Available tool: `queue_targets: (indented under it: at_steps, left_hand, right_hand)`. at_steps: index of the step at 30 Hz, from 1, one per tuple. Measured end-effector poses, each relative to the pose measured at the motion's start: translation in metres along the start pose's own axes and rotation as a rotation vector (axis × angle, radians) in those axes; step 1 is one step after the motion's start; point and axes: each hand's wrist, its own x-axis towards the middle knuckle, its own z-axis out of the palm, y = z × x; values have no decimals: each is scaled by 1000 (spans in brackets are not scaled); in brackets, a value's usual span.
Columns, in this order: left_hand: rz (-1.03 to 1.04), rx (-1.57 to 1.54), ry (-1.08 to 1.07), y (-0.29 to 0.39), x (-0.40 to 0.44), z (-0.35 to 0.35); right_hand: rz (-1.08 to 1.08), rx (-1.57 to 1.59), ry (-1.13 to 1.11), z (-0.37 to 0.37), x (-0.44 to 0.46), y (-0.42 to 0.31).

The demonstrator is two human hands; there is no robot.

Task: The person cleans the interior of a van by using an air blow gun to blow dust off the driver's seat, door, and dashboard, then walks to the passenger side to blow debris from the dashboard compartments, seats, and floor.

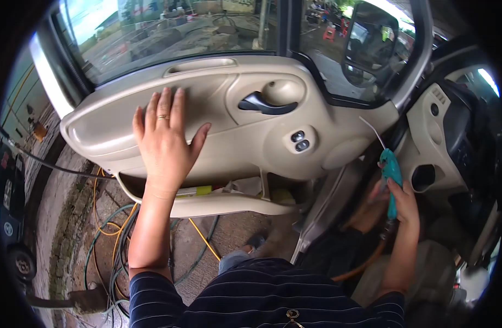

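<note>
My left hand (166, 142) lies flat with its fingers apart on the beige inner panel of a car door (114, 123). A ring shows on one finger. My right hand (404, 202) is wrapped round a teal air blow gun (390, 167) with a thin bent metal nozzle. Its nozzle tip points up and left, near the front end of the door panel. An orange hose (365, 267) runs down from the gun's lower end. Between the hands sit the dark door handle (267, 105) and two window switches (300, 140).
The door pocket holds a yellow-green item (196, 191) and a pale crumpled thing (243, 186). Several hoses (120, 235) lie coiled on the ground at left. A side mirror (369, 44) shows through the window, and the dashboard (434, 131) stands at right.
</note>
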Motion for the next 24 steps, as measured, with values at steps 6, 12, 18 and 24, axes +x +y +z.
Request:
queue_targets:
  at_steps: [6,12,18,24]
  left_hand:
    - [130,-512,-14,78,14,49]
    - [153,-392,-29,125,5,104]
    - [32,-431,179,145,14,114]
    - [166,-410,118,140,34,101]
  right_hand:
    - [161,-52,119,5,-1,76]
    - [404,-198,121,11,-15,152]
    - [237,145,120,10,-27,153]
    - [-117,-39,431,-42,6,51]
